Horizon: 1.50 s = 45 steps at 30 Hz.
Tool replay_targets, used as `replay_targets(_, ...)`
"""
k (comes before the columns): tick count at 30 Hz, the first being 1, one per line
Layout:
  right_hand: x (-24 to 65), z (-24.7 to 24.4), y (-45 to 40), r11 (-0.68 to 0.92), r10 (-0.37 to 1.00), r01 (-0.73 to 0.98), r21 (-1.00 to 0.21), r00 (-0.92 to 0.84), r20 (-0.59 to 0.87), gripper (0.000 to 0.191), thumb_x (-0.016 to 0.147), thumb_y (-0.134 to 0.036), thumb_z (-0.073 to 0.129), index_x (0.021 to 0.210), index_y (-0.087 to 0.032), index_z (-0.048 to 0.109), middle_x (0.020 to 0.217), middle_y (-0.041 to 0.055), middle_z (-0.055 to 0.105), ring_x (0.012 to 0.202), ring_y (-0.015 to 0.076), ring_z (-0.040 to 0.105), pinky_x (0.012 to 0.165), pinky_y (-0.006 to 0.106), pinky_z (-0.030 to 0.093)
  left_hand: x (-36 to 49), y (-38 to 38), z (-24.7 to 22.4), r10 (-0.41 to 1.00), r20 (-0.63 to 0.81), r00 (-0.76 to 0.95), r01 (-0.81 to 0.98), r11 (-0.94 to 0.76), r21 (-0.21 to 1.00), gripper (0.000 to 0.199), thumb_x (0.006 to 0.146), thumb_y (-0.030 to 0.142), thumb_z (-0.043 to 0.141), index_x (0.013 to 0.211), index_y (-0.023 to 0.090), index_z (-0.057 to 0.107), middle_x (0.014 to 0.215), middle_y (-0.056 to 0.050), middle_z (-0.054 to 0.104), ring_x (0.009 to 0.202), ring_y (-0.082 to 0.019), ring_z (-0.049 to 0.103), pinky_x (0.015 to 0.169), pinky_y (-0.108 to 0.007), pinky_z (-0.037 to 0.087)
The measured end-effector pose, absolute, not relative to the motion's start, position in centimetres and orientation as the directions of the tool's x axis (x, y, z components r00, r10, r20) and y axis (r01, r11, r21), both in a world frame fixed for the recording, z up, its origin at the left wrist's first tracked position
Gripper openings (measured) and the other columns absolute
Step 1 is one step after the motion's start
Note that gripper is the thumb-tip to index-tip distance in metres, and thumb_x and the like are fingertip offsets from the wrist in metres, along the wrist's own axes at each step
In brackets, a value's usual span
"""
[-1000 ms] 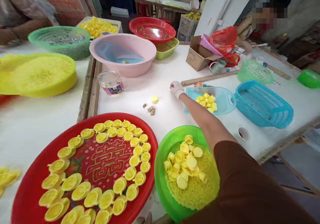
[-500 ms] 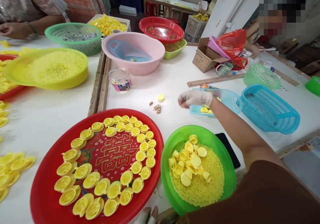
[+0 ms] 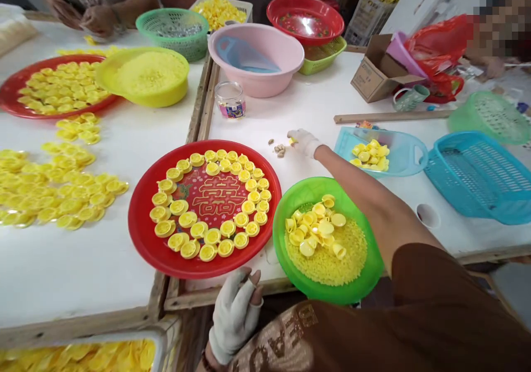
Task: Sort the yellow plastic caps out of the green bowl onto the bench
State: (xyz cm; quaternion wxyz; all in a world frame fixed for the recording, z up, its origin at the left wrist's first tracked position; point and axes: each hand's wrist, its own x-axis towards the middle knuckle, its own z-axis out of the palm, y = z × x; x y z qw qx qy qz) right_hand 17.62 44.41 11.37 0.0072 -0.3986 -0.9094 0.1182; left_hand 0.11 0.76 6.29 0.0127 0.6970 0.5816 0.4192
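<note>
Neatly, yellow plastic caps (image 3: 178, 207) ring the red tray (image 3: 139, 233).

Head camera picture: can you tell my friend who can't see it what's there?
A person's gloved right hand reaches across a white table. Their gloved left hand is just below a red tray holding rings of yellow caps. A green tray holds more caps.

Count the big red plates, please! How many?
3: a red tray right in front, one at far left, both holding yellow bottle caps, and one behind the pink basin.
</note>
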Motion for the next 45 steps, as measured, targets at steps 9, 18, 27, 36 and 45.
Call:
replay_targets(9,23.8,17.4,23.9,0.7,0.574,0.147,-0.699,-0.698,0.428,0.03,0.101,-0.026,0.053,0.131,-0.021,0.054,0.123,0.0077,0.067,0.113,0.0191,0.064,0.101,0.039,0.053,5.9,13.9,15.4,0.994,-0.057,0.088,-0.327,0.083,0.941,0.047,0.098,0.041,0.061,0.141,0.023,0.051,0.125,-0.012,0.067,0.093,-0.02,0.074,0.084,-0.037,0.063)
replay_targets(18,29.7,11.7,16.9,0.818,0.557,0.514,-0.26,-0.821,0.129,0.037,0.095,-0.032,0.064,0.131,-0.022,0.062,0.144,0.0175,0.055,0.134,0.0361,0.048,0.106,0.059,0.043,6.7,17.0,16.0,0.992,-0.121,-0.022,-0.175,0.115,0.978,0.047,0.085,0.049,0.076,0.114,0.017,0.058,0.083,-0.002,0.07,0.062,-0.013,0.069,0.06,-0.024,0.06)
replay_targets(27,32.1,12.7,19.9,0.765,0.637,0.641,-0.068,-0.768,-0.064,0.027,0.102,-0.022,0.05,0.124,-0.018,0.066,0.14,0.0161,0.059,0.13,0.0346,0.049,0.103,0.05,0.039,9.9,16.8,11.5,0.988,-0.1,0.121,0.259,0.066,0.964,0.045,0.087,0.044,0.069,0.118,0.012,0.066,0.074,-0.002,0.066,0.058,-0.016,0.064,0.055,-0.026,0.053)
replay_targets(36,28.4,10.0,14.3,0.55,0.78,0.831,-0.076,-0.545,-0.309,0.028,0.1,-0.02,0.046,0.119,-0.013,0.065,0.123,0.0211,0.063,0.107,0.0346,0.062,0.082,0.045,0.05,9.9,21.2,9.6,0.914,0.179,0.365,0.644,-0.386,0.66,0.038,0.094,0.038,0.052,0.104,0.014,0.079,0.092,-0.012,0.074,0.085,-0.023,0.066,0.082,-0.033,0.05)
replay_targets(45,29.6,10.3,16.6,-0.163,0.829,0.448,-0.879,-0.42,-0.369,0.026,0.098,-0.036,0.051,0.077,-0.021,0.051,0.069,0.0004,0.055,0.055,0.0133,0.05,0.054,0.028,0.038,9.8,17.3,11.9,0.919,-0.306,0.249,0.2,0.261,0.944,0.039,0.08,0.05,0.069,0.091,0.013,0.073,0.074,-0.003,0.065,0.06,-0.016,0.063,0.056,-0.027,0.055)
